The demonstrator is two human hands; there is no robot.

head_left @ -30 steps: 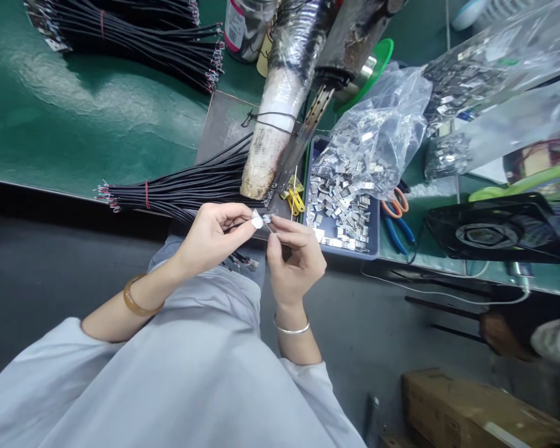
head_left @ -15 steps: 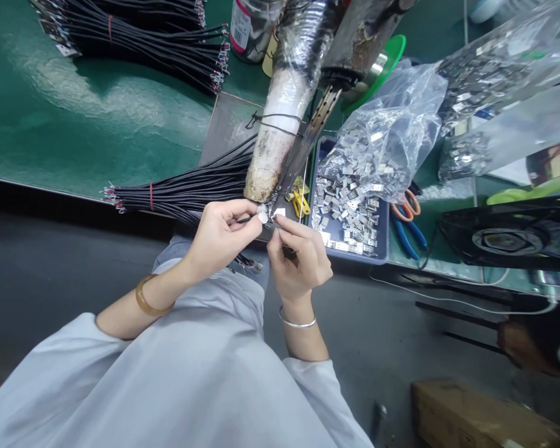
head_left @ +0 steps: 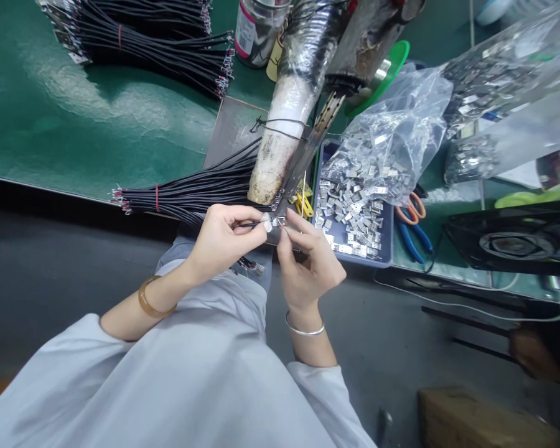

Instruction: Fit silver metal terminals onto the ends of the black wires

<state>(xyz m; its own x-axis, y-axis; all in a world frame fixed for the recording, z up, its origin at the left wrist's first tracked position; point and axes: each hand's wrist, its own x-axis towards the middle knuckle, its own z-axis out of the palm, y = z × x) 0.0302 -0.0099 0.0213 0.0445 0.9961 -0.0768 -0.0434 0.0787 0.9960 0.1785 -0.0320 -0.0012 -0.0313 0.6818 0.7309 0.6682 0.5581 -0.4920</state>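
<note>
My left hand (head_left: pixel 221 239) is pinched closed on a thin black cable (head_left: pixel 249 224) whose end carries a small metal clip (head_left: pixel 277 221). Facing it, my right hand (head_left: pixel 308 261) pinches the same small metal clip from the right. Both hands meet at the near edge of the green bench, just below a wrapped white tool (head_left: pixel 280 149) that slants down toward them. A bundle of black cables (head_left: pixel 191 190), tied with a red band, lies left of the hands. A blue tray (head_left: pixel 386 249) of several metal clips sits right of them.
A second bundle of black cables (head_left: pixel 158 43) lies at the back left of the green bench (head_left: pixel 74 124). Clear bags of metal clips (head_left: pixel 401 130) spill over the tray. Scissors with orange and blue handles (head_left: pixel 413 224), a black fan (head_left: pixel 513 239) and a jar (head_left: pixel 256 31) stand nearby. A cardboard box (head_left: pixel 490 420) is on the floor.
Both hands stay pinched together at the clip with small finger movements. The view has drifted, so everything sits slightly further right and lower in the picture.
</note>
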